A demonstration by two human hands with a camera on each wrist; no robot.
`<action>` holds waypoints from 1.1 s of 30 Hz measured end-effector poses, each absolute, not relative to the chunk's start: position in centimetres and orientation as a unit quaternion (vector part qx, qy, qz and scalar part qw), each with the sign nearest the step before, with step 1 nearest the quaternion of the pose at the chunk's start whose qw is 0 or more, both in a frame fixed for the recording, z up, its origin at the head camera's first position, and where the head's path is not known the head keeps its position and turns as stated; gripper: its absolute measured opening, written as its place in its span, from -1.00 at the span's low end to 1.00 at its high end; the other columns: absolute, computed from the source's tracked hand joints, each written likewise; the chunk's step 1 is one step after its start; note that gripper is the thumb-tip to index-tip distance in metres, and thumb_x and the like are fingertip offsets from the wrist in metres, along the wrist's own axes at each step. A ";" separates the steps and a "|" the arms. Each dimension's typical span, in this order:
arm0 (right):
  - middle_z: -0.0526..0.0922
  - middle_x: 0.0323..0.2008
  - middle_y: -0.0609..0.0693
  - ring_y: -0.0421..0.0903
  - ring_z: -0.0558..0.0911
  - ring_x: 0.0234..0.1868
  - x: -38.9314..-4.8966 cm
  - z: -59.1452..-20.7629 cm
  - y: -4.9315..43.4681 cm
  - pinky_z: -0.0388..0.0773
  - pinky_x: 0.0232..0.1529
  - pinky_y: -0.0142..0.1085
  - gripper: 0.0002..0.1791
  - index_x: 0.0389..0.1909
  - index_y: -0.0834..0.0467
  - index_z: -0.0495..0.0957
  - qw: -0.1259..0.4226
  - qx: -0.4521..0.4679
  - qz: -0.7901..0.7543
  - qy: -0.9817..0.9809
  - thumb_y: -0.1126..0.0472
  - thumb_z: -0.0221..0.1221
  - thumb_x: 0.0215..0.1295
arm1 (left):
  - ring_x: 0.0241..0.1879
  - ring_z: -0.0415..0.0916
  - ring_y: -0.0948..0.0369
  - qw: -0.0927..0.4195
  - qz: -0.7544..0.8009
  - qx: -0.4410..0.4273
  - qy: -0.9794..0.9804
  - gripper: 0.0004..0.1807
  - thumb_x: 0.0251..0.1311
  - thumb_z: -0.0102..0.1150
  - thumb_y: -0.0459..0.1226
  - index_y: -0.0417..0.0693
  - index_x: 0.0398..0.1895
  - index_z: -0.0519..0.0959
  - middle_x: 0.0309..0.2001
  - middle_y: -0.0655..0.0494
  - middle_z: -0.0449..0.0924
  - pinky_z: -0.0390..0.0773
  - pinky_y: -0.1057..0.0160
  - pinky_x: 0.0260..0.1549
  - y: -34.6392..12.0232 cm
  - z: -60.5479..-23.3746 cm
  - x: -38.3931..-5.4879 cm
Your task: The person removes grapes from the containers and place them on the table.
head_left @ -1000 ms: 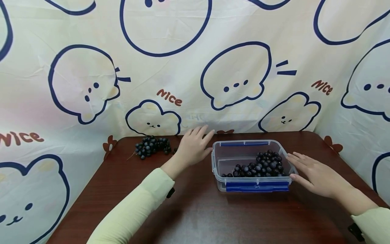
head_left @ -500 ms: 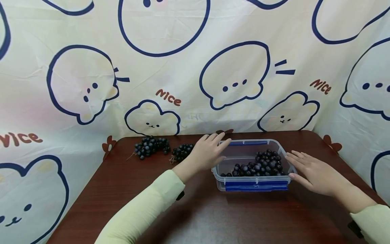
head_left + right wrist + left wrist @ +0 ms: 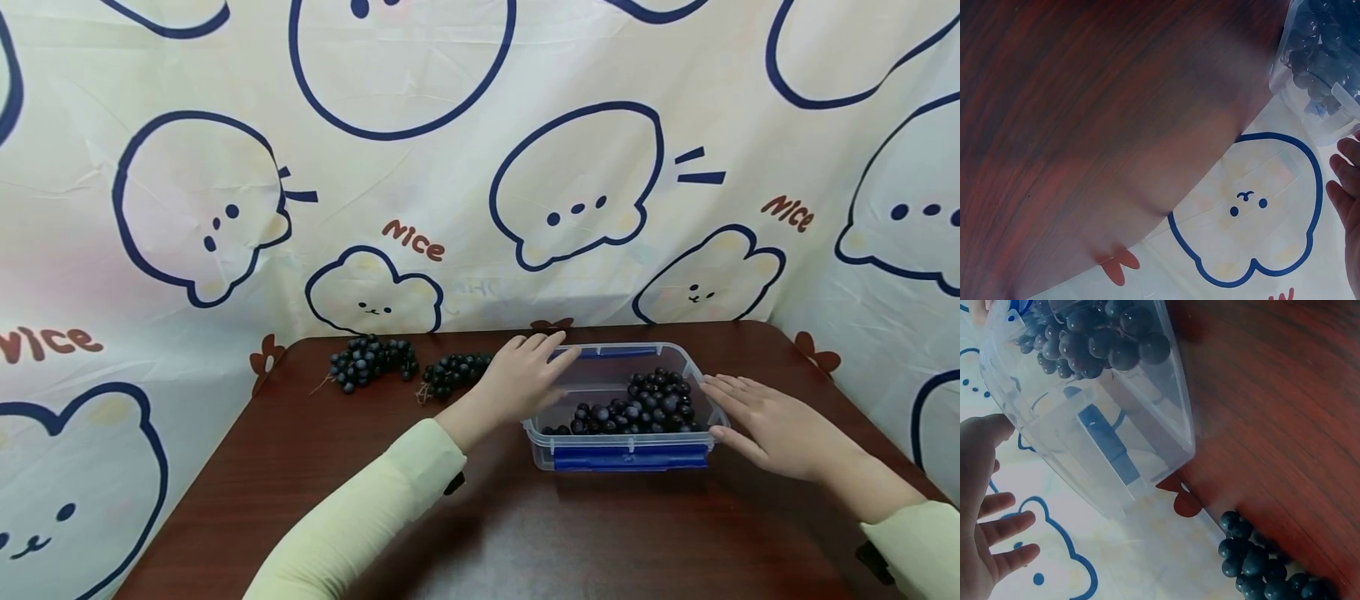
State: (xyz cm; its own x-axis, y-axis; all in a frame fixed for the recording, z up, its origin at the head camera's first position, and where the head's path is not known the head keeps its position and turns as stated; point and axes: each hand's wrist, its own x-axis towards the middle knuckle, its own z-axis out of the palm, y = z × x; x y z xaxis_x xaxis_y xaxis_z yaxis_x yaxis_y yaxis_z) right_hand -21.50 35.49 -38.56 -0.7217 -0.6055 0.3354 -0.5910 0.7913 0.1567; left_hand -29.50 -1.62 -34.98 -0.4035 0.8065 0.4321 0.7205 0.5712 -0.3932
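A clear plastic food box [image 3: 630, 458] with blue side clips and no lid on stands on the table. Dark grapes [image 3: 660, 404] lie inside, mostly toward its right half. My left hand [image 3: 517, 383] is at the box's left end, fingers extended over the rim and nothing in them; the left wrist view shows the same hand [image 3: 982, 519] with fingers spread beside the box wall. At the opposite end, my right hand [image 3: 780, 429] has its straight fingers against the right rim, the thumb near the front corner. Only the fingertips show in the right wrist view.
Two more bunches of dark grapes rest at the back left of the brown table [image 3: 585, 533]: one bunch [image 3: 367, 362] further left, another bunch [image 3: 450, 372] partly behind my left hand. A cartoon-printed cloth [image 3: 465, 183] hangs around the table's back and sides.
My left hand has moved right, from beside the box to over its left rim, uncovering the nearer grape bunch. The right hand stays at the right rim.
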 end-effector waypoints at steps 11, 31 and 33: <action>0.47 0.21 0.28 0.26 0.45 0.19 -21.6 -38.6 35.4 -0.42 0.30 -0.55 -0.33 0.23 0.35 0.44 0.189 0.328 -0.020 -0.925 -0.06 0.21 0.30 | 0.13 0.47 0.14 0.270 0.068 -0.459 -0.843 -0.29 0.21 0.17 0.19 0.07 0.35 0.41 0.21 0.04 0.49 0.49 0.14 0.03 0.6 -35.8 -29.4; 0.45 0.23 0.30 0.26 0.43 0.21 -21.2 -38.3 35.3 -0.43 0.30 -0.55 -0.34 0.25 0.35 0.43 0.180 0.316 -0.024 -0.931 -0.06 0.19 0.32 | 0.17 0.45 0.23 0.028 0.008 -0.425 -0.905 -0.27 0.26 -0.05 0.30 0.18 0.41 0.32 0.27 0.14 0.43 0.51 0.21 0.01 3.5 -37.0 -29.4; 0.45 0.23 0.30 0.26 0.43 0.21 -21.2 -38.3 35.3 -0.43 0.30 -0.55 -0.34 0.25 0.34 0.43 0.180 0.315 -0.024 -0.932 -0.07 0.19 0.32 | 0.19 0.43 0.24 0.009 0.005 -0.418 -0.908 -0.26 0.25 -0.05 0.31 0.20 0.42 0.32 0.29 0.14 0.41 0.50 0.20 0.01 3.6 -37.2 -29.4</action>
State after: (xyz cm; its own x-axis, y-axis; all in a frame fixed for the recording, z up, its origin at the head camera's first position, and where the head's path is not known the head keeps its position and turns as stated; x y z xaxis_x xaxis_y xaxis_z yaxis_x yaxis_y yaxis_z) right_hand -21.21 35.25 -38.32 -0.7370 -0.5957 0.3193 -0.5781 0.8003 0.1588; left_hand -29.44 3.65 -37.16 -0.6506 0.7593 0.0122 0.7591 0.6508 -0.0167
